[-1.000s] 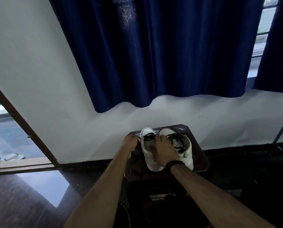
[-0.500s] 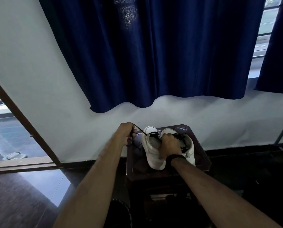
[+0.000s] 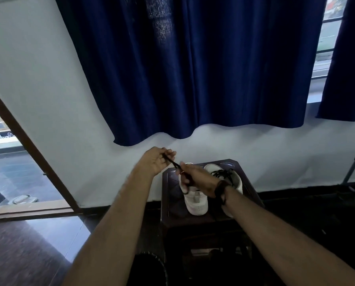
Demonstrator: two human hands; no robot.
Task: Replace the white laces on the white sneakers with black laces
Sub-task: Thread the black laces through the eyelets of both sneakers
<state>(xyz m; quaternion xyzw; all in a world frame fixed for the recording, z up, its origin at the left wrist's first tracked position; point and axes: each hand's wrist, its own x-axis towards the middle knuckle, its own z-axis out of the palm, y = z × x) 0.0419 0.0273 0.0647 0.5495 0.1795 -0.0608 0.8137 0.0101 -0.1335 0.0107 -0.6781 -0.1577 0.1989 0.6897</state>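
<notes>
Two white sneakers stand side by side on a small dark wooden stool (image 3: 170,195). The left sneaker (image 3: 196,202) has its toe toward me. The right sneaker (image 3: 235,178) carries black lacing near its tongue and is partly hidden by my right wrist. A black lace (image 3: 172,162) runs taut between my hands above the left sneaker. My left hand (image 3: 157,161) is raised left of the shoes and pinches the lace's far end. My right hand (image 3: 195,178) grips the lace over the left sneaker's opening.
A white wall and a dark blue curtain (image 3: 193,69) stand right behind the stool. An open doorway (image 3: 11,162) lies at the left, with sandals on its floor. A dark round bin (image 3: 149,267) sits on the dark floor by the stool's front left.
My left hand has risen up and left from the stool's edge, pulling the black lace out taut. My right hand has lifted off the sneakers and now grips the lace.
</notes>
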